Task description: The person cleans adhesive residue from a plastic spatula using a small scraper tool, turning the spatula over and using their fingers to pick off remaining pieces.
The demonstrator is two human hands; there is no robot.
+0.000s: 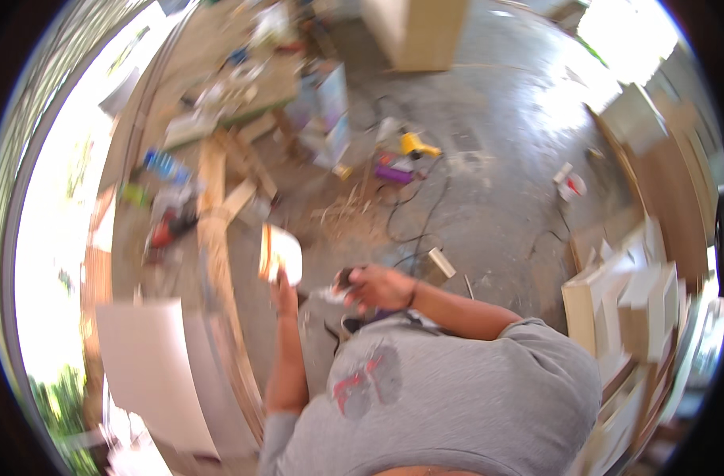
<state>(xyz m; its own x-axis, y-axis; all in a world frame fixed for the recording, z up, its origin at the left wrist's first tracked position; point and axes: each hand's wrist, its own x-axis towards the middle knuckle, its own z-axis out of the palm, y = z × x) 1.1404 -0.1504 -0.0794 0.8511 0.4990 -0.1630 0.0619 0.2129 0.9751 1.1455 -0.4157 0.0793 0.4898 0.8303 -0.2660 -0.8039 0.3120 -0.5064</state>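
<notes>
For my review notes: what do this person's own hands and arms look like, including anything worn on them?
The left hand and right hand look ungloved. A thin dark band sits at the right wrist; none can be made out on the left. The short sleeves are plain grey, matching the shirt. Motion blur hides finer detail.

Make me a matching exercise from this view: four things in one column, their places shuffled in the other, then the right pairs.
Things
1. White container
2. Yellow tool
3. Blue-tinted bottle
4. Dark object, too blurred to identify

Places
A. Left of the long wooden beam
B. In the right hand
C. In the left hand
D. On the grey floor, near a purple item

Pairs: 1-C, 2-D, 3-A, 4-B
</notes>
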